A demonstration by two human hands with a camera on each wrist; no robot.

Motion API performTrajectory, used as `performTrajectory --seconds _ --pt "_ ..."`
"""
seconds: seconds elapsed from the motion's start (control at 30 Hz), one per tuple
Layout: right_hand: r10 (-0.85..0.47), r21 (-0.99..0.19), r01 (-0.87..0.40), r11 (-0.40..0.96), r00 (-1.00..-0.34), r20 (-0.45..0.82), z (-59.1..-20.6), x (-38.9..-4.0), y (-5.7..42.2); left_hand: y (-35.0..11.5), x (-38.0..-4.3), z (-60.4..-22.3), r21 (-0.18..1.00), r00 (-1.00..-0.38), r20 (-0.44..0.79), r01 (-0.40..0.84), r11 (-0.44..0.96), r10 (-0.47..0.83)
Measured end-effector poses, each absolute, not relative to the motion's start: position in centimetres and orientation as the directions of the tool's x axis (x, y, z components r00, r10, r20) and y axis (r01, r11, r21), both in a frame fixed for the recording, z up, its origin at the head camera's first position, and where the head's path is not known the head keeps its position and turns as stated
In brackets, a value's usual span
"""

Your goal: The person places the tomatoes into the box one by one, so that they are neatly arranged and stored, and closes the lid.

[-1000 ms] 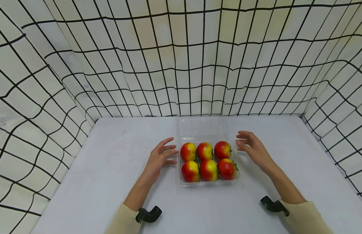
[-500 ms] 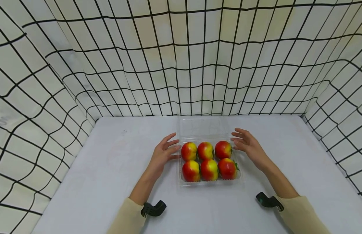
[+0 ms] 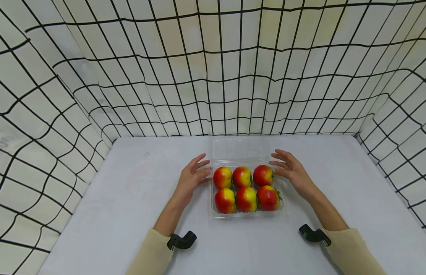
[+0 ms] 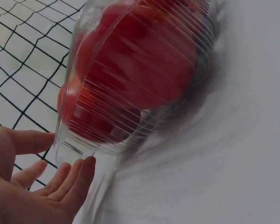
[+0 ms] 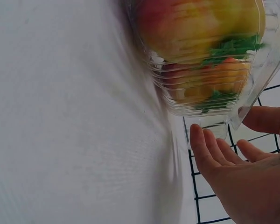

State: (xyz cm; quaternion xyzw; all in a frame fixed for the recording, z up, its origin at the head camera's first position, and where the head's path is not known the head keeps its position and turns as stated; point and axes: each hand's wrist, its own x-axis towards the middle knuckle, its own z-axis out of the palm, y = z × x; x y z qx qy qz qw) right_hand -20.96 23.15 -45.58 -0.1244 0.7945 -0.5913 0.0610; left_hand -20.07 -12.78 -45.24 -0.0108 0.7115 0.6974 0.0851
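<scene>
A clear plastic clamshell box (image 3: pixel 248 215) lies on the table with its lid (image 3: pixel 237 149) folded back behind it. Two rows of red-and-yellow round fruits (image 3: pixel 246 199) fill it, some with green leaves (image 5: pixel 231 46); their exact kind is unclear. At the box's far left corner is my left hand (image 3: pixel 191 178), fingers loosely spread and thumb tip by the rim. My right hand (image 3: pixel 293 173) mirrors it at the far right corner, with relaxed fingers. The wrist views show both thumbs at or against the rim edge; firm contact cannot be told. Neither hand grips anything.
White cloth (image 3: pixel 130 198) covers the table. Black netting (image 3: pixel 233 76) over pale walls encloses the back and both sides, close behind the lid. A black curved device (image 3: pixel 182 240) sits at the left cuff, and a similar device (image 3: pixel 313 233) at the right cuff.
Both hands have moved inward and slightly farther from me, closing in on the box's far corners. During the last half second they shifted only a little. The box and fruits stay put.
</scene>
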Motion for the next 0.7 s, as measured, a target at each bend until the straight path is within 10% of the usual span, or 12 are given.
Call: performTrajectory --seconds 0.7 --pt "-0.254 -0.963 -0.131 0.234 -0.965 0.07 -45.2 -20.88 22.95 -12.7 -20.5 -45.22 0.993 -0.99 -0.118 -0.119 0.0 0.08"
